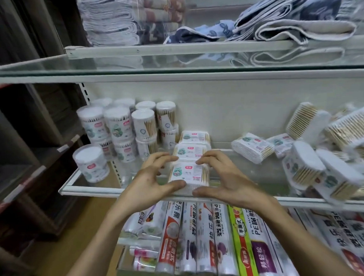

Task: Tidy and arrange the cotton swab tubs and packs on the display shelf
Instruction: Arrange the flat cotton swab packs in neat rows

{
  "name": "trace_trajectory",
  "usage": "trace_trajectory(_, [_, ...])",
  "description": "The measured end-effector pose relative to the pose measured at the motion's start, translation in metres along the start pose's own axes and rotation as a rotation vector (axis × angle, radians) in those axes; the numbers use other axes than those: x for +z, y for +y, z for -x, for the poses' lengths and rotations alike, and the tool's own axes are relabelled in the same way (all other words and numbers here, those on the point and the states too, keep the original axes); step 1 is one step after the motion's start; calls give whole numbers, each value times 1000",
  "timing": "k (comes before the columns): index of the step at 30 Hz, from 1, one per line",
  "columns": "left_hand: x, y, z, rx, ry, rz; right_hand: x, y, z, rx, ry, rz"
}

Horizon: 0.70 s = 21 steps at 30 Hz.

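Note:
Three flat cotton swab packs lie in a row running front to back on the glass shelf [92, 187]. The front pack [188, 174] sits at the shelf's front edge, held from both sides. My left hand [151, 180] grips its left side, thumb at the front corner. My right hand [221, 177] grips its right side, fingers on the label. Behind it lie the middle pack [191, 151] and the rear pack [194, 136]. Round swab tubs [119, 127] stand stacked two high at the back left. One tub [91, 163] stands alone near the front left.
A loose heap of swab packs [322, 157] lies tumbled on the right of the shelf, with one pack [252, 147] apart from it. Folded towels [296, 20] fill the shelf above. Plastic wrap rolls [211, 240] lie on the shelf below.

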<state>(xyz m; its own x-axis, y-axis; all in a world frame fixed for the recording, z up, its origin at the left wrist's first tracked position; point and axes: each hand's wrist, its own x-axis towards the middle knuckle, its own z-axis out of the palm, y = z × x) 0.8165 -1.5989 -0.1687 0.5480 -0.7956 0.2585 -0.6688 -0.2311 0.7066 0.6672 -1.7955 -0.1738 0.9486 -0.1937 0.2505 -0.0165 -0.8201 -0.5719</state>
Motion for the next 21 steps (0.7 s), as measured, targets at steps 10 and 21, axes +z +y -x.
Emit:
trace_trajectory(10, [21, 63, -48, 41, 232, 373, -73, 37, -8, 332, 371, 565])
trace_trajectory(21, [45, 90, -92, -16, 153, 528, -98, 62, -17, 384, 177, 619])
